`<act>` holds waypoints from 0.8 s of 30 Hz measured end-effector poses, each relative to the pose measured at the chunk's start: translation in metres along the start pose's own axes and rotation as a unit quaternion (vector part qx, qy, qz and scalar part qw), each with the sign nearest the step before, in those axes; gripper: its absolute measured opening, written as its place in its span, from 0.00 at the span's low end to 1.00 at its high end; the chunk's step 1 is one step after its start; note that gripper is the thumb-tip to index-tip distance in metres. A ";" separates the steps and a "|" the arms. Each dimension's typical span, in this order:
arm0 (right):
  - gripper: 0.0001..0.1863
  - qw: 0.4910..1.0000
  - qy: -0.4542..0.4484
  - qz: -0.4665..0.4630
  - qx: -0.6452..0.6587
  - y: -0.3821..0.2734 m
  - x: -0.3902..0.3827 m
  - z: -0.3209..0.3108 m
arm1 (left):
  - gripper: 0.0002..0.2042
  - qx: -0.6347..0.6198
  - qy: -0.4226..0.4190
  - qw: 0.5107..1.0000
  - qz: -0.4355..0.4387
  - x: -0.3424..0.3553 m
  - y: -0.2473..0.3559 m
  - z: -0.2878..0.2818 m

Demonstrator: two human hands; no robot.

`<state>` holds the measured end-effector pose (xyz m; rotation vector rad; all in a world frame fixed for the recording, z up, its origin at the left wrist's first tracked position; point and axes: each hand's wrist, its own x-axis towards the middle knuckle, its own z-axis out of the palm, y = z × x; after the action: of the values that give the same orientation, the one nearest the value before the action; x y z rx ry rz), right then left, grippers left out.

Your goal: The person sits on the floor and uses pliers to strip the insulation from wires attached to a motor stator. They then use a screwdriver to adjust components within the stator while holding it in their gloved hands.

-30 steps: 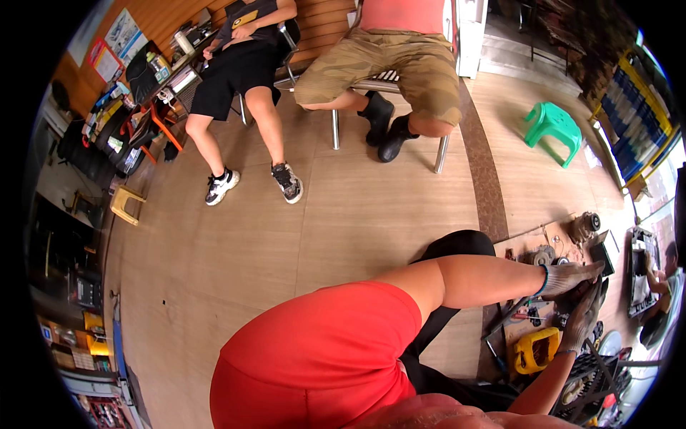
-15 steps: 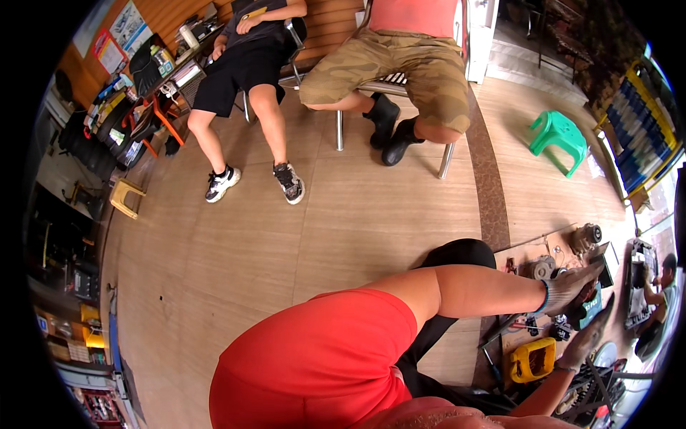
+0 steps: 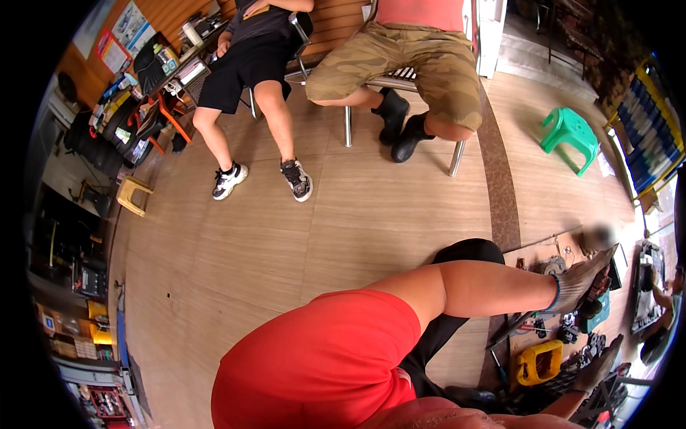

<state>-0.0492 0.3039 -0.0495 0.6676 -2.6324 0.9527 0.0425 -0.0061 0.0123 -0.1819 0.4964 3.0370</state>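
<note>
One wide pale floor [image 3: 236,272] carries it all, with a sheet of cardboard [image 3: 530,255] laid on it toward the right.

The left hand [image 3: 582,282], gloved, reaches over the cardboard's left edge; the right hand [image 3: 594,373], also gloved, hangs lower, well apart from it and nearer the person. A yellow container [image 3: 525,366] sits by the lower stretch of the left edge, and a teal box [image 3: 602,314] lies toward the right edge, just beside the left hand. A round metal part [image 3: 550,265] rests near the upper edge, partly behind the left glove.

The dark part [image 3: 599,286] is up against the left hand's palm side, above the teal box. The left fingers reach out long, but I cannot tell how tightly they close on it; the right fingers are stretched out straight, with nothing seen in them.

For good handling, I'd support that part from beneath with the free right hand, since gloves dull the feel, and keep it clear of the small black parts [image 3: 568,333] and the blue-handled tool [image 3: 502,373] by the left edge.
</note>
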 end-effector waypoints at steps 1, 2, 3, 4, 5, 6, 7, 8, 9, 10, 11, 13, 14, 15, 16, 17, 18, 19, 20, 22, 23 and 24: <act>0.30 0.998 -0.014 0.029 0.046 -0.004 -0.002 0.001 | 0.27 0.004 -0.008 1.000 0.003 0.001 0.000 -0.001; 0.30 0.998 -0.020 0.022 0.054 -0.007 -0.001 0.003 | 0.27 0.007 -0.020 1.000 0.007 0.001 -0.001 -0.002; 0.30 0.997 -0.020 0.032 0.071 -0.009 -0.002 0.005 | 0.27 0.015 -0.016 1.000 0.011 0.002 -0.002 -0.003; 0.30 0.998 -0.028 0.024 0.059 -0.010 -0.002 0.007 | 0.28 0.022 -0.017 0.999 0.016 0.004 -0.002 -0.004; 0.31 1.000 -0.024 0.003 0.015 -0.009 -0.002 0.007 | 0.28 0.028 -0.018 0.999 0.020 0.006 -0.004 -0.005; 0.31 0.999 -0.028 0.019 0.037 -0.008 -0.003 0.008 | 0.28 0.029 -0.008 0.999 0.032 0.008 -0.005 -0.006; 0.31 0.998 -0.030 0.022 0.042 -0.006 -0.002 0.009 | 0.28 0.031 0.003 0.999 0.044 0.010 -0.007 -0.006; 0.32 0.999 -0.028 -0.004 0.019 -0.003 -0.002 0.010 | 0.29 0.033 0.014 0.998 0.056 0.011 -0.009 -0.007; 0.32 0.999 -0.029 0.024 0.025 0.000 -0.001 0.009 | 0.28 0.030 0.014 0.998 0.061 0.013 -0.010 -0.007; 0.32 0.998 -0.040 0.040 0.028 0.004 0.000 0.010 | 0.28 0.027 0.014 0.997 0.067 0.014 -0.011 -0.008; 0.32 0.998 -0.042 0.037 0.015 0.007 0.002 0.011 | 0.28 0.022 0.012 0.998 0.066 0.015 -0.012 -0.008; 0.34 0.992 -0.043 0.101 0.054 0.012 0.001 0.014 | 0.28 0.008 0.009 0.998 0.056 0.016 -0.011 -0.009; 0.34 0.988 -0.042 0.133 0.073 0.015 0.000 0.015 | 0.28 0.002 0.003 0.999 0.051 0.016 -0.011 -0.010; 0.35 0.983 -0.050 0.165 0.065 0.018 -0.001 0.016 | 0.28 0.055 0.060 0.994 0.069 0.017 -0.009 -0.010; 0.36 0.977 -0.059 0.196 0.057 0.023 -0.003 0.017 | 0.27 0.056 0.050 0.994 0.073 0.018 -0.008 -0.010; 0.36 0.970 -0.070 0.212 0.098 0.029 -0.007 0.016 | 0.27 0.063 0.057 0.994 0.068 0.019 -0.006 -0.010; 0.36 0.967 -0.085 0.229 0.067 0.036 -0.010 0.016 | 0.27 0.076 0.099 0.990 0.068 0.020 -0.004 -0.011; 0.36 0.967 -0.103 0.224 0.063 0.045 -0.015 0.015 | 0.27 0.080 0.108 0.989 0.068 0.021 -0.003 -0.012; 0.36 0.967 -0.117 0.217 0.070 0.057 -0.020 0.013 | 0.26 0.063 0.075 0.993 0.064 0.022 -0.002 -0.013; 0.34 0.961 -0.115 0.247 0.035 0.085 -0.033 0.012 | 0.26 0.037 0.072 0.996 0.047 0.024 0.001 -0.013; 0.34 0.963 -0.110 0.246 0.024 0.100 -0.038 0.013 | 0.27 0.013 0.057 0.997 0.048 0.025 0.002 -0.013; 0.33 0.962 -0.106 0.252 -0.004 0.115 -0.042 0.013 | 0.27 0.007 0.056 0.997 0.050 0.026 0.004 -0.014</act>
<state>-0.0717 0.3872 -0.1367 0.0890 -3.0720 1.0425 0.0183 -0.0135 -0.0029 -0.3377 0.5489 3.1330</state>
